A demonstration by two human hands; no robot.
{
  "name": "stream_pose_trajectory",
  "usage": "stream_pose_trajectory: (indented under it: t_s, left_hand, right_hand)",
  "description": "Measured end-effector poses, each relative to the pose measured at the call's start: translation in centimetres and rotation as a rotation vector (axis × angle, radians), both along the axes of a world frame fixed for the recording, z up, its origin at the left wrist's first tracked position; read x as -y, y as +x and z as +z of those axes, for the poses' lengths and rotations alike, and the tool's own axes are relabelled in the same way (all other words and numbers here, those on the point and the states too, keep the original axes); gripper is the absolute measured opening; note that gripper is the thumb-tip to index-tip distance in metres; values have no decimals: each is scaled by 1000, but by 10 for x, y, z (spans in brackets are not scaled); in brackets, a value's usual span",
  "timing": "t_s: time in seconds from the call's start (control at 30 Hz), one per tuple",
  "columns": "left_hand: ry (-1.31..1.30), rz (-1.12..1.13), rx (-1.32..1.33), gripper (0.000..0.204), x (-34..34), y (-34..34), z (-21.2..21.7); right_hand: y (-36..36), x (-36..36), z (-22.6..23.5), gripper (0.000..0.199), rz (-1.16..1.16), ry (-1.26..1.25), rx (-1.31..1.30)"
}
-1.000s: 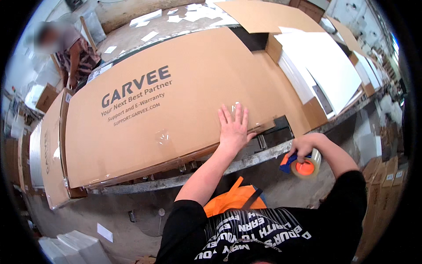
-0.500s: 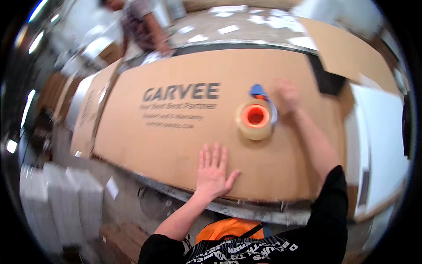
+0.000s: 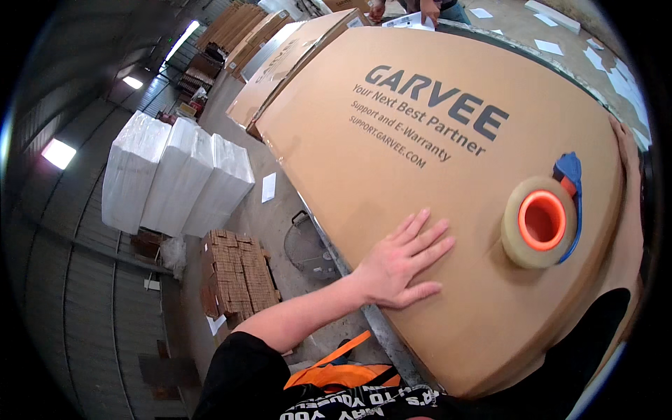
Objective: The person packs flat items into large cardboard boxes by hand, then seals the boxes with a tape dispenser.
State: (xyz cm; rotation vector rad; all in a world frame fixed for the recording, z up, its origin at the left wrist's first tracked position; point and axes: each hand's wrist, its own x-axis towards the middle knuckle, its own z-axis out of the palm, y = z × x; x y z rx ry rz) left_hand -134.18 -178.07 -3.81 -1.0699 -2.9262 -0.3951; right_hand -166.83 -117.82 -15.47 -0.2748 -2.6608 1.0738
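Note:
A large flat cardboard box with dark printing lies across the bench in front of me. My left hand rests palm down on its top near the front edge, fingers spread and holding nothing. To the right of that hand, a tape dispenser with a blue and orange frame lies on the box, a thick roll of clear tape around its orange hub. Beyond the dispenser, my right hand is at the box's right edge, squeezed against the picture's rim; its fingers are mostly hidden.
Another cardboard box adjoins the far-left end. A co-worker's hands hold a white sheet at the far side. White wrapped stacks and a pile of brown cardboard stand on the floor at left. Papers litter the floor beyond.
The view has swung left, so the box and tape dispenser appear farther right. My right hand has moved from beside the dispenser to the box's right edge. My left hand stays flat on the box.

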Motion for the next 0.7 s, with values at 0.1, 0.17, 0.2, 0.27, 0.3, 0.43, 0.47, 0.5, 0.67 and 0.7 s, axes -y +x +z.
stream_pose_trajectory:
  t_s: [0.1,0.17,0.2,0.27,0.3,0.43,0.47,0.5,0.67,0.7]
  left_hand:
    - [21,2,-2,66,13,-4,-11]
    - [18,25,18,61,23,0,-8]
    - [28,14,20,61,29,3,-5]
    - [-106,100,-76,59,50,12,2]
    - [-113,133,-117,58,58,15,1]
    - [-15,363,-163,54,100,20,-11]
    - [-3,443,-180,53,109,17,-14]
    - [-31,570,-193,54,127,21,-18]
    - [626,708,-88,56,218,28,-47]
    - [725,601,-7,57,229,35,-45]
  right_hand:
    - [12,0,-10,67,-81,53,48]
    - [41,2,-8,68,-158,94,33]
    - [60,7,-4,69,-222,122,13]
    - [112,77,41,66,-243,182,98]
    - [132,68,44,66,-231,206,147]
    - [201,78,51,72,-241,313,257]
    - [234,75,62,71,-290,346,248]
    - [267,132,90,68,-355,417,320]
    - [395,198,84,58,-389,289,135]
    - [424,207,85,60,-390,238,124]
